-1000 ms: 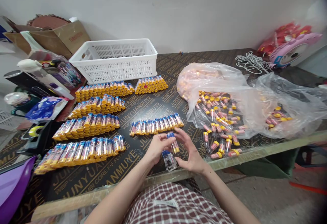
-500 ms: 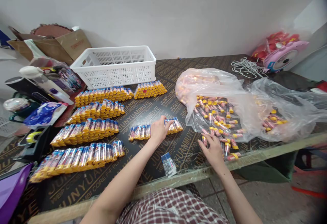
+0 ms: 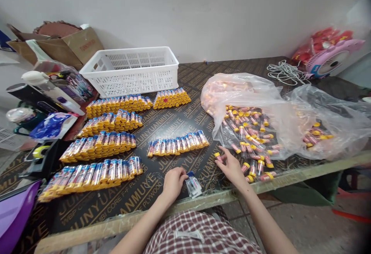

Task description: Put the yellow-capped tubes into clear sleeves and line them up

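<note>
Fingers of the right hand [image 3: 232, 169] close lightly around a yellow-capped clear tube [image 3: 218, 157], held just above the black tabletop [image 3: 160, 173], near the loose tubes [image 3: 242, 131] at the mouth of a translucent plastic bag [image 3: 246, 87]. The left hand [image 3: 172, 186], fingers curled and nearly together, meets the edge of a small stack of clear, blue-topped sleeves [image 3: 193, 187]; whether it pinches one, an onlooker cannot tell. Beyond lies a row of blue-and-yellow tubes [image 3: 176, 144], side by side.

The tube looks light and stiff, probably hard plastic, smooth enough to slip or roll; a fingertip grip on its sides, just below the cap, should serve best. The sleeves look thin, limp and easily creased, best taken singly by an edge.

Gold print on the tabletop reads "JUNYUANMUYE" and, in smaller letters, "PLYWOOD". Pink printing shows inside the held tube, its wording too small to read; lettering on the brown carton [image 3: 84, 45] is likewise unclear.
</note>
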### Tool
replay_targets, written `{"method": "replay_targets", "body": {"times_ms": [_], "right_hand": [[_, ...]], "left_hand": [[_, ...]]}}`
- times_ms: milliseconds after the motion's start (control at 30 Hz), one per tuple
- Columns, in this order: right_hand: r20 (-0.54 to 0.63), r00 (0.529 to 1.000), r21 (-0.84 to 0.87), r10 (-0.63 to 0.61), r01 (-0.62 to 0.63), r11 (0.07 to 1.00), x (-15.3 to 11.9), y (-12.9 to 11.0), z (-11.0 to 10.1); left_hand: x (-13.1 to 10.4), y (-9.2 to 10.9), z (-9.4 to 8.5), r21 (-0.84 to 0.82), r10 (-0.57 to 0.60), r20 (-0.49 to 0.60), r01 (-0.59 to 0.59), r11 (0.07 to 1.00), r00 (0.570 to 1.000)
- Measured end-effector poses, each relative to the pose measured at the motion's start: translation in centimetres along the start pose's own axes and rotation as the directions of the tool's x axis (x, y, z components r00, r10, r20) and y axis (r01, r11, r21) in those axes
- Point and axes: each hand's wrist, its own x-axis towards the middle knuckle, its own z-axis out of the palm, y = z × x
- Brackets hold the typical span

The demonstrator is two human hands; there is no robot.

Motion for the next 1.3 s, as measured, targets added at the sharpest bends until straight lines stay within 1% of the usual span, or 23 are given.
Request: {"method": "replay_targets", "body": {"times_ms": [67, 133, 233, 300, 367, 400, 433, 467, 533, 567, 600, 667, 833, 933, 1033, 1133, 1233, 1300], "right_hand": [[0.026, 0.999, 0.112, -0.028, 0.025, 0.993, -0.3, -1.4, 0.1], [0.030, 0.998, 0.191, -0.062, 0.055, 0.980, -0.6, -2.6, 0.1], [0.030, 0.995, 0.253, -0.094, 0.084, 0.964, -1.1, -3.8, -0.1], [0.033, 0.996, 0.269, -0.087, 0.075, 0.960, -1.3, -4.2, -0.2], [0.024, 0.998, 0.291, -0.063, 0.053, 0.955, -1.7, -4.7, -0.4], [0.013, 0.999, 0.305, -0.050, 0.044, 0.951, -1.8, -4.9, -0.4], [-0.001, 0.999, 0.325, -0.045, 0.042, 0.945, -2.0, -5.1, -0.4], [-0.014, 0.999, 0.353, -0.048, 0.050, 0.934, -2.2, -5.4, -0.4], [-0.040, 0.997, 0.418, -0.072, 0.082, 0.905, -2.7, -6.2, -0.4], [-0.057, 0.995, 0.450, -0.087, 0.103, 0.887, -3.0, -6.6, -0.3], [-0.074, 0.992, 0.478, -0.100, 0.123, 0.870, -3.2, -6.9, -0.2], [-0.112, 0.987, 0.512, -0.119, 0.159, 0.844, -3.8, -7.7, 0.0], [-0.201, 0.964, 0.504, -0.176, 0.256, 0.825, -4.8, -8.5, 0.8], [-0.217, 0.953, 0.463, -0.212, 0.292, 0.837, -5.0, -8.6, 1.1], [-0.237, 0.935, 0.391, -0.265, 0.341, 0.855, -5.1, -8.6, 1.2], [-0.270, 0.905, 0.314, -0.328, 0.405, 0.859, -5.1, -8.8, 1.2], [-0.289, 0.883, 0.269, -0.371, 0.447, 0.853, -5.1, -9.1, 1.1], [-0.278, 0.875, 0.263, -0.397, 0.467, 0.845, -5.1, -9.3, 1.1]], "left_hand": [[-0.1, 0.1, -0.2, -0.007, 0.031, 0.002, -0.031, 1.000, 1.000], [-0.2, 0.1, -0.3, -0.023, 0.038, -0.010, -0.038, 0.999, 0.999], [-0.4, 0.1, -0.4, -0.030, 0.023, -0.048, -0.024, 0.999, 0.999], [-0.4, 0.2, -0.4, -0.046, 0.011, -0.083, -0.015, 0.999, 0.997], [-0.2, 0.4, -0.5, -0.143, -0.030, -0.095, 0.017, 0.990, 0.995], [0.0, 0.6, -0.6, -0.245, -0.071, -0.084, 0.048, 0.968, 0.994], [0.2, 0.8, -0.7, -0.380, -0.122, -0.055, 0.092, 0.921, 0.991], [0.4, 1.1, -0.9, -0.527, -0.176, -0.010, 0.145, 0.837, 0.984], [1.0, 1.6, -1.4, -0.765, -0.268, 0.083, 0.234, 0.600, 0.960], [1.3, 1.8, -1.7, -0.837, -0.303, 0.112, 0.254, 0.485, 0.946], [1.6, 2.1, -2.0, -0.881, -0.330, 0.127, 0.259, 0.396, 0.935], [2.1, 2.4, -2.6, -0.927, -0.362, 0.128, 0.241, 0.287, 0.923], [3.0, 2.5, -3.4, -0.969, -0.383, 0.140, 0.205, 0.135, 0.913], [3.3, 2.4, -3.4, -0.981, -0.419, 0.122, 0.173, 0.087, 0.900], [3.3, 2.5, -3.5, -0.987, -0.469, 0.094, 0.146, 0.075, 0.878], [3.3, 2.5, -3.6, -0.988, -0.508, 0.081, 0.135, 0.070, 0.857], [3.2, 2.6, -3.6, -0.989, -0.515, 0.087, 0.136, 0.058, 0.853], [3.2, 2.6, -3.5, -0.989, -0.517, 0.086, 0.137, 0.061, 0.852]]}}
